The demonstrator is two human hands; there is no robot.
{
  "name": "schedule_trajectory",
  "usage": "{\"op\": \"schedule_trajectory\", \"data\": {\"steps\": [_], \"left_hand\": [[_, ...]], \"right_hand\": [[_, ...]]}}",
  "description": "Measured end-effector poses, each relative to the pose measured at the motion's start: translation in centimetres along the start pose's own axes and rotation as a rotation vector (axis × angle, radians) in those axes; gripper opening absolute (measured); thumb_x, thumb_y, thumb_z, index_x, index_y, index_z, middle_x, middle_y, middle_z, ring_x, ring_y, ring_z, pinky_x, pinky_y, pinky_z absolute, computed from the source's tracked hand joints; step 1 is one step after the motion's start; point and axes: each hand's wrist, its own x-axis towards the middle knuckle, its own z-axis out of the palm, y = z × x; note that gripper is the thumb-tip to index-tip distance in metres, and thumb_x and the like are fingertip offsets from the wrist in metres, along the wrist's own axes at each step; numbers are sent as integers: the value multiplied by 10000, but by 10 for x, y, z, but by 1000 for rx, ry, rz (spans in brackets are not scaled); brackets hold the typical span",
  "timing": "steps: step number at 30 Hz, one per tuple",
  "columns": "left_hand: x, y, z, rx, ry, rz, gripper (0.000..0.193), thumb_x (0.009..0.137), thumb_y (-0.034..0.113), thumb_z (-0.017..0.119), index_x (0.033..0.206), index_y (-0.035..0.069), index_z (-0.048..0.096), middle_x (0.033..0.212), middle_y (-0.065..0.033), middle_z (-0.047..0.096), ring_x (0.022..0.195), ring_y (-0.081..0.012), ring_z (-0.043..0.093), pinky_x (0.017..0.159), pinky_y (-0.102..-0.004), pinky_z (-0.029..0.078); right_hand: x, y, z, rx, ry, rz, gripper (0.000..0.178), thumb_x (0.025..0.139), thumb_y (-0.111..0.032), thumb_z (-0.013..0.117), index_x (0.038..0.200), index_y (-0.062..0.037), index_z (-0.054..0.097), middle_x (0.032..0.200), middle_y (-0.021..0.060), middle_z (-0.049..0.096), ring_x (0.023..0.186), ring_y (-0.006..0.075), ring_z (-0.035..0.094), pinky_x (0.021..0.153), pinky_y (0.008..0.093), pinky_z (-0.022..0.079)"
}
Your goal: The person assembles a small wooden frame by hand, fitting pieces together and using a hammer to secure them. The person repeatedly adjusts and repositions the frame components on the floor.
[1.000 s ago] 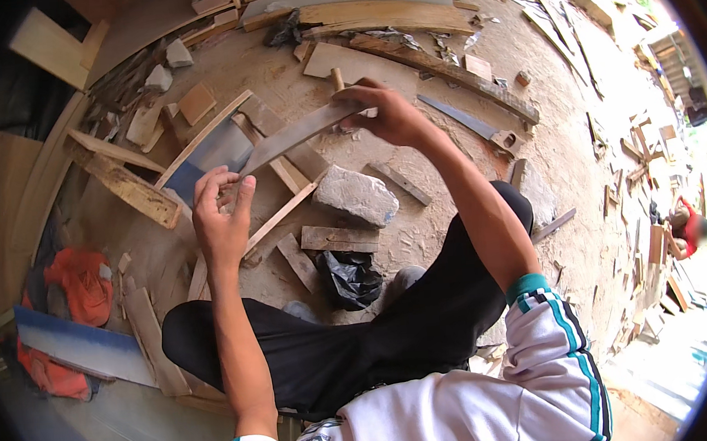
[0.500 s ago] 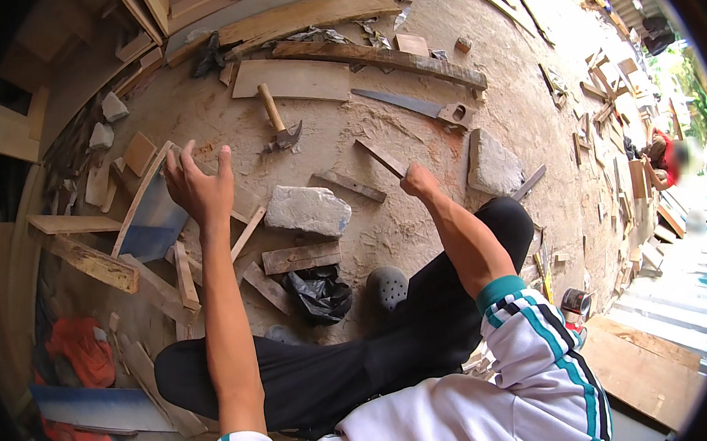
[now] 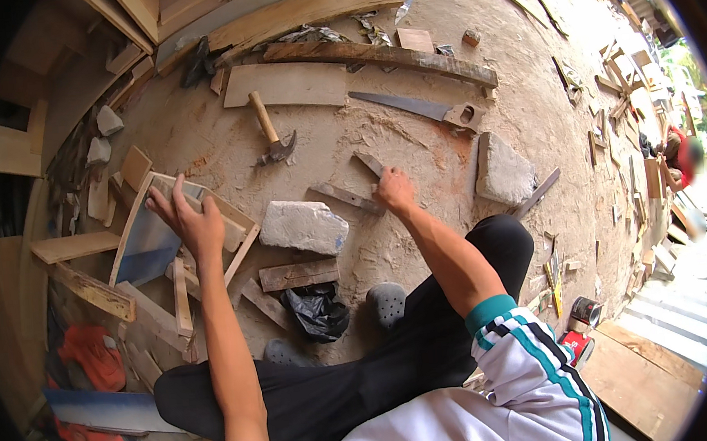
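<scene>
My left hand (image 3: 196,225) has its fingers spread over a small wooden frame (image 3: 238,238) with a blue-and-white panel (image 3: 149,245). Its fingertips overlap the frame's upper edge; I cannot tell whether they touch it. My right hand (image 3: 395,190) is closed around a short, flat wooden strip (image 3: 367,163), whose far end sticks out up and to the left. Just left of that hand, a second wooden strip (image 3: 342,196) lies on the ground. A pale stone block (image 3: 303,227) sits between my hands. The claw hammer (image 3: 270,130) and a handsaw (image 3: 419,109) lie farther off.
Beyond the saw lies a long wooden beam (image 3: 375,59), beside a flat board (image 3: 285,86). Another stone block (image 3: 504,169) stands near my right knee. A black plastic bag (image 3: 317,311) lies by my shoes. Cans (image 3: 583,313) stand at right; a person in red (image 3: 680,157) is far right.
My left hand has come down and nearer, onto the wooden frame's edge. My right hand has shifted left with the wooden strip, closer to the strip on the ground.
</scene>
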Motion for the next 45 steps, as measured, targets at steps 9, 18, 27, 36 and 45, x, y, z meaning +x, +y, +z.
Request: {"op": "schedule_trajectory", "data": {"steps": [9,18,27,36,45], "left_hand": [[4,-3,-4,-4,-27,-5,564,809,100,578,1361,183,502,1580,-258,62,1459,-465,2,1163,-557,119],[7,5,-15,-16,-179,-7,510,810,99,574,1315,155,545,1579,-268,-4,1448,-488,-70,1154,-581,109],[23,4,-94,-30,-802,-94,793,849,430,660,1499,144,306,1581,-271,-11,1458,-460,-8,1161,-545,148],[-102,160,-324,-204,-987,-482,732,835,382,682,1383,-20,409,1329,-274,525,1242,-389,511,1031,-436,407],[-76,385,-430,-444,-1030,-406,623,874,337,665,1367,18,458,1287,-207,583,1194,-318,567,970,-404,465]], "right_hand": [[-2,-16,48,-195,266,-396,511,819,-409,662,1218,-103,570,1398,176,420,1310,350,383,1065,493,315],[-54,-33,31,-124,18,-312,387,844,-287,590,1167,-76,613,1303,216,501,1273,373,417,1041,512,336],[-269,-37,-105,230,-374,-142,473,851,-368,650,1207,-66,579,1202,227,592,1115,402,561,927,474,474],[-450,-50,-360,832,-309,15,223,901,-216,605,1001,-24,658,856,169,683,832,314,674,753,388,519],[-448,42,-500,763,-57,201,316,915,-249,463,821,11,615,737,185,648,692,305,636,653,398,491]]}}
